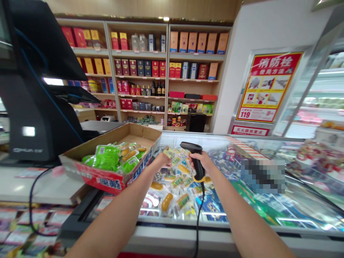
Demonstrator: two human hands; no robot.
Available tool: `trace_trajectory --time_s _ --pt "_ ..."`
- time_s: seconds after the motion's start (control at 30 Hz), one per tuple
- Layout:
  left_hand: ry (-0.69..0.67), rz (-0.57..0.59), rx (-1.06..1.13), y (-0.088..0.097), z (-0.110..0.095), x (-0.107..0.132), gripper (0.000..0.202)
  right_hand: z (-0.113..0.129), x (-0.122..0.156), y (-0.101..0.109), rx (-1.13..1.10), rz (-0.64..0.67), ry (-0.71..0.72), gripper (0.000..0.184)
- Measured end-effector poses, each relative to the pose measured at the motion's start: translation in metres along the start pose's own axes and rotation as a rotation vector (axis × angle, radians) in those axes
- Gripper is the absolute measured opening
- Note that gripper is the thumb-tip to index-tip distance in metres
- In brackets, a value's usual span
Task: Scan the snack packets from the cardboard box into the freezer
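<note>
My right hand (204,162) is wrapped round the grip of a black handheld barcode scanner (198,167), its head pointing left and its cable hanging down toward me. To the left, my left hand (162,160) is closed on a small snack packet (168,154), clear with yellow-green print. Under and around both hands, many clear packets with yellow sausage-shaped food (167,201) lie spread over the glass top of a freezer (177,135). Close by on the left stands an open cardboard box (100,181), part filled with green packets (106,157) and more yellow ones.
A black checkout terminal (34,118) stands at the left, with a loose black cable (30,204) below it. Shelves of boxed goods (145,68) line the back wall. A red and yellow fire-hydrant poster (269,87) hangs at right. Blue and green packages show through the glass.
</note>
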State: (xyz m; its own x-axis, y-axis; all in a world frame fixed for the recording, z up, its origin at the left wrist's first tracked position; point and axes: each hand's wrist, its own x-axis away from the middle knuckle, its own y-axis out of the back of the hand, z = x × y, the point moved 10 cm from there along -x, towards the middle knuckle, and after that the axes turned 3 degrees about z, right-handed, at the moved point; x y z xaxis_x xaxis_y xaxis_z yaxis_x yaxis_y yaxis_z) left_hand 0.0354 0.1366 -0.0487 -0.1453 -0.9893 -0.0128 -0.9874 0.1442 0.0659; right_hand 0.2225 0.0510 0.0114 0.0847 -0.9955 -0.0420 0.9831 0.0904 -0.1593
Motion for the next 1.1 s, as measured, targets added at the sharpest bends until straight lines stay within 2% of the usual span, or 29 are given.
trace_trajectory --time_s 0.07,0.13,0.27,0.37,0.5,0.67,1.1 --pt "0.007 0.009 0.019 0.001 -0.004 0.004 0.027 0.000 0.001 -0.001 -0.009 0.012 -0.005 0.021" --pt "-0.048 -0.033 0.093 0.007 -0.014 0.006 0.029 0.000 0.002 -0.004 -0.034 0.046 -0.009 0.022" --pt "-0.210 -0.255 0.217 0.030 -0.033 0.012 0.029 0.001 0.004 -0.009 -0.074 0.102 -0.006 0.023" --pt "-0.304 -0.408 0.059 0.043 -0.046 0.021 0.019 0.003 0.004 -0.011 -0.067 0.108 0.014 0.023" --pt "-0.405 -0.507 -0.206 0.046 -0.064 0.036 0.010 0.005 0.007 -0.012 -0.071 0.101 0.018 0.023" --pt "-0.449 -0.525 -0.328 0.042 -0.073 0.043 0.010 0.007 0.008 -0.012 -0.068 0.092 0.037 0.018" --pt "-0.446 -0.482 -0.308 0.039 -0.069 0.041 0.009 0.005 0.006 -0.012 -0.032 0.086 0.049 0.020"
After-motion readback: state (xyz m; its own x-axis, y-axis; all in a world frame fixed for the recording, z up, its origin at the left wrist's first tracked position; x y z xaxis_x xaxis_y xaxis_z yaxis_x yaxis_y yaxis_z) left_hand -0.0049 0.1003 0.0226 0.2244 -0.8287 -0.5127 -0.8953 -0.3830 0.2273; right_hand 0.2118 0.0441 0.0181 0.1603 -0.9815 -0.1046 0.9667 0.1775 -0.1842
